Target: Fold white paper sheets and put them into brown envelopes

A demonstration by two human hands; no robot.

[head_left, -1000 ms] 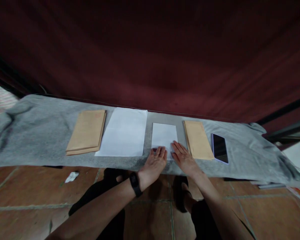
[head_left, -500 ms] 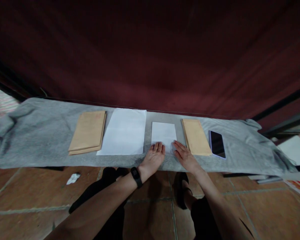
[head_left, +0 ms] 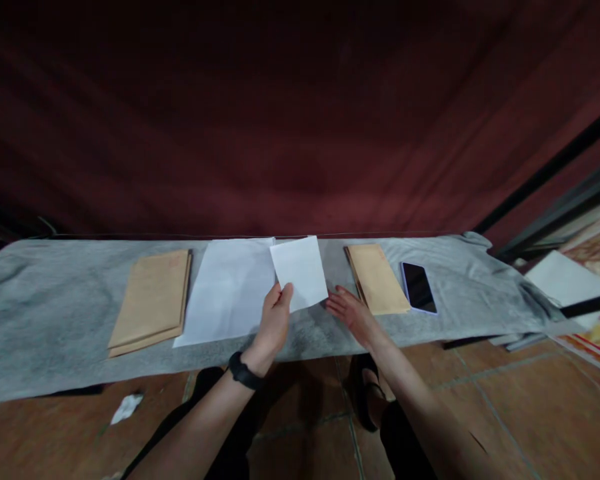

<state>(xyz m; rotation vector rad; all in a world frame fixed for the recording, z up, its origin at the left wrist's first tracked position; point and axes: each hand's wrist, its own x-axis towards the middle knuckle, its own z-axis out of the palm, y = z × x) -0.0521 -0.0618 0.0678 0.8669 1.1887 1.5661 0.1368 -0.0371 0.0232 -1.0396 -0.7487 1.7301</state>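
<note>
My left hand (head_left: 274,321) pinches the lower left corner of a folded white sheet (head_left: 301,271) and holds it raised and tilted above the grey cloth (head_left: 55,313). My right hand (head_left: 349,311) lies open with fingers stretched flat on the cloth, just right of the sheet's lower edge and close to a tan envelope stack (head_left: 377,277). A larger white sheet of paper (head_left: 228,290) lies flat to the left of the raised one. A black band sits on my left wrist.
A second stack of tan envelopes (head_left: 153,300) lies at the left. A dark phone (head_left: 418,287) rests right of the right envelope stack. A dark red curtain hangs behind. Tiled floor and a crumpled scrap (head_left: 127,407) lie below.
The small white sheet lay flat under both hands; now my left hand has lifted it and shifted it left. My right hand has come off it. The camera view has swung.
</note>
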